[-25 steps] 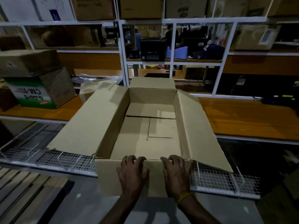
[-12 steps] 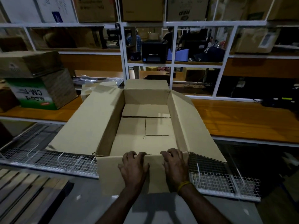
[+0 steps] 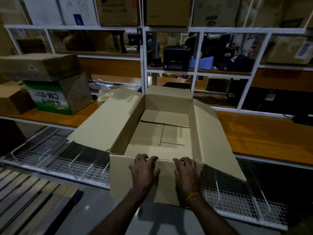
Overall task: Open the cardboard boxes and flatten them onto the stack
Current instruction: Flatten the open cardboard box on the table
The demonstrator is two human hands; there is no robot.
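Observation:
An open, empty cardboard box (image 3: 160,131) rests tilted across a white wire rack and the wooden shelf behind it. All its top flaps are spread outward. The near flap (image 3: 122,177) hangs down toward me. My left hand (image 3: 144,170) lies flat on that flap with its fingertips curled over the fold at the box's near rim. Beside it my right hand (image 3: 187,173), with a yellow band at the wrist, presses on the same flap in the same way. The box's bottom flaps look closed.
A white wire rack (image 3: 67,160) runs left and right under the box. A wooden shelf (image 3: 262,136) lies behind, with stacked boxes (image 3: 50,85) at the left. White shelving (image 3: 144,56) with a black printer (image 3: 176,58) stands beyond. A wooden pallet (image 3: 30,200) lies at lower left.
The box and both hands have shifted slightly away from me and to the left; the hands keep the same hold on the near flap.

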